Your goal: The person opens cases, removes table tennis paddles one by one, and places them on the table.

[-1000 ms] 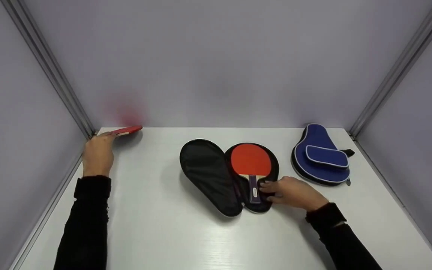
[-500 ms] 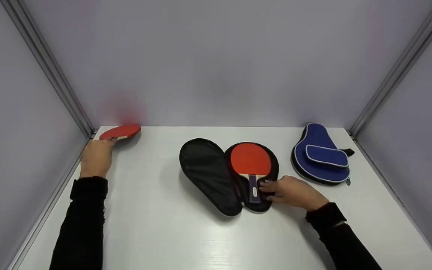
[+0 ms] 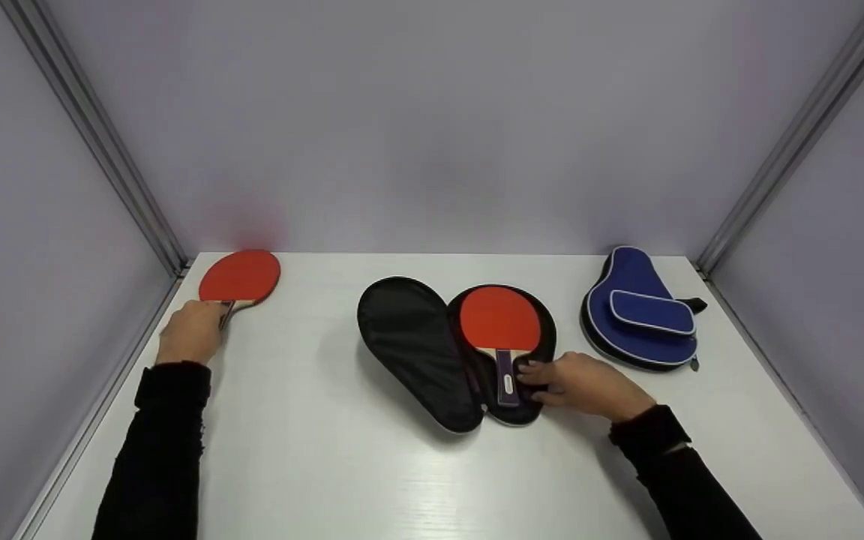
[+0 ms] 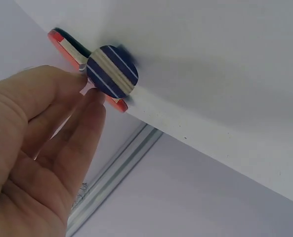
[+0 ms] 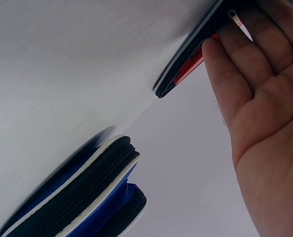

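Observation:
At the far left, my left hand [image 3: 190, 331] pinches the handle of a red table tennis paddle [image 3: 241, 275]; its blade faces up near the table's back edge. In the left wrist view, thumb and fingertips hold the striped butt of the handle [image 4: 112, 72]. A black paddle case [image 3: 421, 352] lies unfolded mid-table, with a second red paddle [image 3: 500, 319] in its right half. My right hand [image 3: 589, 385] rests on that half's right edge, fingertips beside the purple handle. From the right wrist view, its fingers [image 5: 228, 74] look mostly straight over the case rim.
A blue paddle case [image 3: 642, 311] with white piping and a small front pocket lies at the right of the white table [image 3: 312, 480]. Grey panels with metal corner posts [image 3: 91, 127] enclose the back and sides.
The left hand has drawn slightly back and left, and the paddle in it has turned from edge-on to showing its full red face. The right hand and both cases have stayed put.

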`<state>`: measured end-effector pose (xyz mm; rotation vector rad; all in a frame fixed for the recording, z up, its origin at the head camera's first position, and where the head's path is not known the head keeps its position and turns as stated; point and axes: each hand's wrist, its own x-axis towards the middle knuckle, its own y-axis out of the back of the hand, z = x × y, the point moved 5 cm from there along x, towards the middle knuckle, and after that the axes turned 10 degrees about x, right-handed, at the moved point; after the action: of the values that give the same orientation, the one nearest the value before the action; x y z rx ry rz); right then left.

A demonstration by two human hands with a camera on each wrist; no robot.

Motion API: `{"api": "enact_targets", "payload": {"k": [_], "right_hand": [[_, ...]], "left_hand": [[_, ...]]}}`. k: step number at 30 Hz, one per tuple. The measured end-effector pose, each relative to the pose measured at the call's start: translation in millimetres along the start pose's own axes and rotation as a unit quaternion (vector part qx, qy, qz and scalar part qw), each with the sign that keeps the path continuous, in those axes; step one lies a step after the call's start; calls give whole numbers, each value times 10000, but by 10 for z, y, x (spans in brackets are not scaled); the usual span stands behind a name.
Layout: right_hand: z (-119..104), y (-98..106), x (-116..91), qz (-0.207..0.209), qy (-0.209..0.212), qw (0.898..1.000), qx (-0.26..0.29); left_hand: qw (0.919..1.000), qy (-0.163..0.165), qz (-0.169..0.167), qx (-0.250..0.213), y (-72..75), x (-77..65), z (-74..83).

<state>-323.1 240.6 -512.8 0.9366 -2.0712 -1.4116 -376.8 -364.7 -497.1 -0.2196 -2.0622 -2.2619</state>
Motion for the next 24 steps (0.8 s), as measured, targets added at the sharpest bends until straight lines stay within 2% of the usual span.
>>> {"api": "enact_targets", "payload": {"k": [5, 9, 12, 17, 24], "right_hand": [[21, -1, -1, 29, 8, 10000, -29], [22, -6, 5, -18, -63, 10000, -55], [29, -15, 7, -73, -152, 9999, -32], [29, -15, 14, -63, -140, 9999, 31], [29, -9, 19, -18, -171, 9999, -2]], "left_hand": [[10000, 1, -22, 36, -13, -5, 3], [9994, -98, 309, -110, 39, -2, 95], [9985, -210, 486, -111, 106, 23, 211], [9977, -342, 585, -56, 232, 57, 433], [9933, -616, 976, -38, 421, 71, 827]]}}
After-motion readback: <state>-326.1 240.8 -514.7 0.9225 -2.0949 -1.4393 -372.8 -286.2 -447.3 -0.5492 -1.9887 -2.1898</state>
